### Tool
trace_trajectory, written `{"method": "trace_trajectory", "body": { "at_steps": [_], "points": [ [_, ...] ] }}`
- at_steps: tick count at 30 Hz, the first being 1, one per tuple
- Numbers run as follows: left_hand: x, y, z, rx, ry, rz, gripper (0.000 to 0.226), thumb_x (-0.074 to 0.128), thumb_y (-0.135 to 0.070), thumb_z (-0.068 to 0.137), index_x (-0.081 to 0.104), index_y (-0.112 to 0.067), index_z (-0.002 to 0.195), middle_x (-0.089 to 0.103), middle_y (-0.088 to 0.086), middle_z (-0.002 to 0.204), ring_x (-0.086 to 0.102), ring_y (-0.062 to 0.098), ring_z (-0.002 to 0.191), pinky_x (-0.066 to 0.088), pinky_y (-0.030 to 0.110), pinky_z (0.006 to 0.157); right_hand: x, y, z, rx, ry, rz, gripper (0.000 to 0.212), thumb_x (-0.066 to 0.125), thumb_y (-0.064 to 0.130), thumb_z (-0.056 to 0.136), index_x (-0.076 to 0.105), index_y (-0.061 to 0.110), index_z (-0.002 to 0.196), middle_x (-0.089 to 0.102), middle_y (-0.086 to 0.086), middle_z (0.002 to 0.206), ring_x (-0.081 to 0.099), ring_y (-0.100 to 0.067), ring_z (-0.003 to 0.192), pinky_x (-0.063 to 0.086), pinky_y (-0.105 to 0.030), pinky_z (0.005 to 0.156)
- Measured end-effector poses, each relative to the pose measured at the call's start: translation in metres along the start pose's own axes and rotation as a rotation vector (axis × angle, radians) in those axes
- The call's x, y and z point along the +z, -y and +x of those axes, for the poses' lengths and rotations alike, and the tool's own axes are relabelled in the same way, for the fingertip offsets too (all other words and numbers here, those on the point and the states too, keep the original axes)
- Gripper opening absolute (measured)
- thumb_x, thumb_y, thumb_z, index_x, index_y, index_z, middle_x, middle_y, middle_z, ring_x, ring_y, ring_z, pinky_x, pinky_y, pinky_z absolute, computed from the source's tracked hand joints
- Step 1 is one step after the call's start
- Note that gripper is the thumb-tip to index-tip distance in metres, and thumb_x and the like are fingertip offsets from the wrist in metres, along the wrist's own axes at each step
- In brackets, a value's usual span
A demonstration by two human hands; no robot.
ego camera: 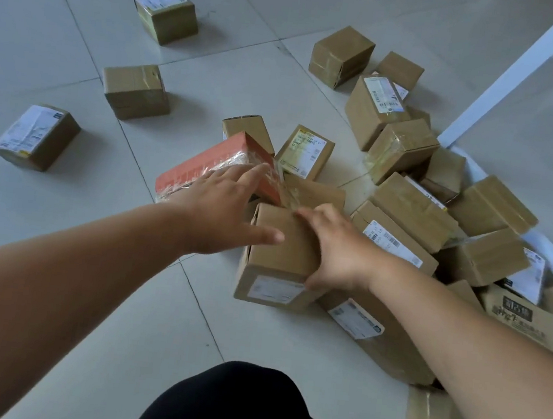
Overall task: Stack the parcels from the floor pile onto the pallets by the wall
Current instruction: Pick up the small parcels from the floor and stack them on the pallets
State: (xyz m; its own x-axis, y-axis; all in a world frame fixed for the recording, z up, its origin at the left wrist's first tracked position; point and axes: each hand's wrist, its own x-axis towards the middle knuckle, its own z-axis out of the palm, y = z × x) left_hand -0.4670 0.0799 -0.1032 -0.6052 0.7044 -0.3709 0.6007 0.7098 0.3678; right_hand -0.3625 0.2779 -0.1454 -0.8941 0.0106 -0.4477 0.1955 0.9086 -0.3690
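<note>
A brown cardboard parcel (271, 286) with a white label on its near face lies at the left edge of the floor pile (410, 204). My right hand (336, 250) lies flat across its top, thumb at the near edge, fingers reaching the taped far edge. My left hand (224, 203) hovers with straight fingers over an orange-red parcel (211, 164) wrapped in clear tape; its thumb stretches above the brown parcel. Whether the left fingers touch the orange-red parcel I cannot tell. No pallet or wall is in view.
Three loose parcels sit apart on the tiled floor at left (35, 135), (135, 90), (166, 14). A slanted white furniture leg (524, 75) stands behind the pile at right. My black-clad knee (235, 408) is at the bottom centre.
</note>
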Motion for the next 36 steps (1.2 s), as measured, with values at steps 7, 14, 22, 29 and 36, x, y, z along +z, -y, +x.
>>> {"method": "trace_trajectory", "body": {
  "at_steps": [7, 14, 22, 29, 36],
  "points": [
    [-0.005, -0.013, -0.002, 0.078, 0.063, -0.411, 0.135, 0.080, -0.074, 0.050, -0.001, -0.041, 0.153, 0.044, -0.007, 0.134, 0.054, 0.015, 0.119, 0.051, 0.039, 0.099, -0.071, -0.017, -0.039, 0.029, -0.119, 0.600, 0.115, 0.090, 0.022, 0.055, 0.027, 0.036, 0.151, 0.039, 0.013, 0.139, 0.041, 0.007, 0.124, 0.043, -0.012, 0.095],
    [-0.026, -0.020, 0.001, -0.031, 0.252, -0.649, 0.124, 0.087, -0.038, 0.054, 0.009, -0.047, 0.149, 0.061, 0.001, 0.120, 0.072, 0.018, 0.090, 0.061, 0.035, 0.079, -0.067, -0.031, -0.063, -0.022, -0.090, 1.039, 0.110, 0.080, 0.021, 0.042, 0.041, 0.021, 0.145, 0.054, -0.004, 0.135, 0.060, -0.016, 0.119, 0.056, -0.034, 0.090],
    [-0.026, -0.030, 0.019, -0.194, 0.146, -0.693, 0.104, 0.089, -0.027, 0.063, 0.025, -0.045, 0.142, 0.064, 0.007, 0.116, 0.073, 0.028, 0.085, 0.060, 0.047, 0.080, -0.019, -0.069, -0.038, 0.210, -0.120, 1.103, 0.137, 0.098, 0.046, 0.039, 0.027, 0.028, 0.154, 0.040, -0.005, 0.154, 0.039, -0.023, 0.141, 0.038, -0.049, 0.113],
    [-0.023, -0.039, 0.027, -0.267, -0.040, -0.524, 0.132, 0.080, -0.063, 0.024, 0.023, -0.048, 0.143, 0.042, 0.003, 0.129, 0.063, 0.025, 0.097, 0.058, 0.046, 0.083, 0.050, -0.086, -0.042, 0.536, 0.052, 0.205, 0.134, 0.085, 0.061, 0.061, -0.002, 0.025, 0.158, 0.007, -0.005, 0.165, 0.006, -0.028, 0.151, 0.021, -0.050, 0.120],
    [-0.025, -0.037, 0.024, -0.283, -0.035, -0.590, 0.121, 0.088, -0.050, 0.043, 0.023, -0.045, 0.145, 0.047, 0.004, 0.129, 0.067, 0.024, 0.091, 0.060, 0.041, 0.073, 0.082, -0.083, -0.055, 0.480, -0.050, -0.170, 0.096, 0.072, 0.039, 0.080, 0.013, 0.020, 0.154, 0.041, -0.010, 0.141, 0.045, -0.030, 0.123, 0.044, -0.040, 0.098]
  ]
}}
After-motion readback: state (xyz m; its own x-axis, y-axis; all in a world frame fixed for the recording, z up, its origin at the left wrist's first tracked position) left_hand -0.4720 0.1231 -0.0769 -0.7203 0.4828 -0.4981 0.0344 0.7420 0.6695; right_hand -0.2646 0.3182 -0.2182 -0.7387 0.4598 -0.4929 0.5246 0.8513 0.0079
